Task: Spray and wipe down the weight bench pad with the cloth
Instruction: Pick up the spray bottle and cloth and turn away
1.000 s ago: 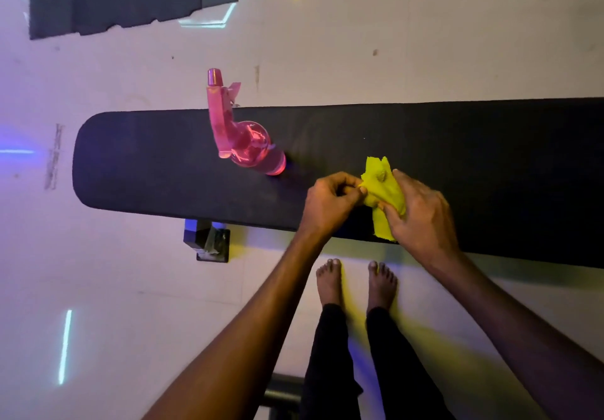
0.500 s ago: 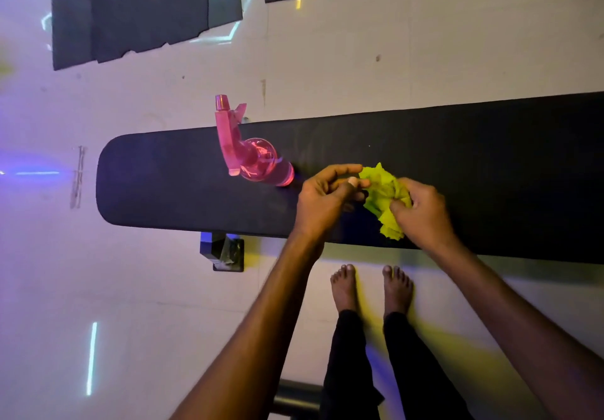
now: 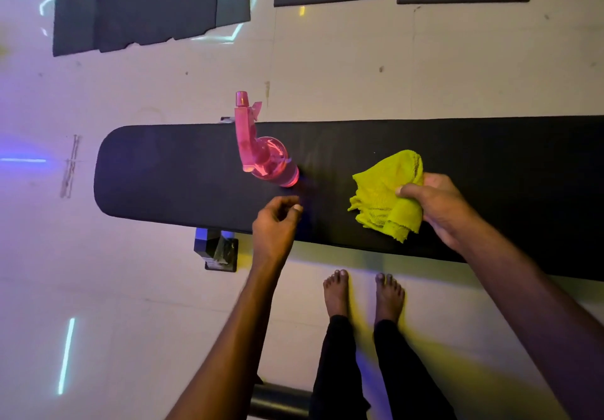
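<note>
Right hand (image 3: 438, 210) fingers pinch the bunched yellow cloth (image 3: 387, 195) on the bench pad (image 3: 170, 174); left hand (image 3: 276, 226) loosely curled, empty.

The bench pad (image 3: 359, 144) runs off the right edge, and the cloth (image 3: 385, 190) hides the right hand's (image 3: 438, 210) fingers.

Pale floor (image 3: 327, 69) washed in purple light. Beyond the bench (image 3: 163, 174), dark mats (image 3: 147, 7) lie in a row. Left of it, glowing light strips (image 3: 66, 356).

Bench pad (image 3: 163, 174) bare left of upright spray bottle (image 3: 268, 158), open stretch between bottle and cloth (image 3: 385, 194)
</note>
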Demonstrator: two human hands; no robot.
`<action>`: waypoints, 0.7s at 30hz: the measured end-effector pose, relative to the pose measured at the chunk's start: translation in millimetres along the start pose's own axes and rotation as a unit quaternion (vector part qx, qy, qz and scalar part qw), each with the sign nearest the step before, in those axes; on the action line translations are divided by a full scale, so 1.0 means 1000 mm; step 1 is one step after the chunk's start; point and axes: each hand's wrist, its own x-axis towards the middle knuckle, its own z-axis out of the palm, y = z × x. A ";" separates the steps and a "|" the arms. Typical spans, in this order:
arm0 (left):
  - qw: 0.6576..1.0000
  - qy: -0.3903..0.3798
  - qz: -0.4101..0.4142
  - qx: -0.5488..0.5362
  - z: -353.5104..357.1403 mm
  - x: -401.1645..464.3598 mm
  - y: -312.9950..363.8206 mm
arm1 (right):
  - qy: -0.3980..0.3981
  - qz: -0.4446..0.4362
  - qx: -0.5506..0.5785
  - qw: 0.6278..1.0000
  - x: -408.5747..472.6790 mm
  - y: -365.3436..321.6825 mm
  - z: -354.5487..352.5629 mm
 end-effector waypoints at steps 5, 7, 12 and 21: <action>0.984 0.125 0.123 -0.005 -0.033 0.001 0.016 | -0.029 -0.008 -0.037 0.999 -0.002 -0.017 0.021; 0.980 0.096 0.173 -0.013 -0.042 0.007 0.030 | -0.035 0.004 -0.008 0.999 -0.002 -0.025 0.030; 0.958 0.064 0.281 0.003 -0.048 0.028 0.067 | -0.084 -0.008 0.028 0.996 -0.004 -0.039 0.056; 0.955 0.079 0.287 -0.006 -0.043 0.028 0.092 | -0.041 -0.033 -0.044 0.998 -0.011 -0.050 0.071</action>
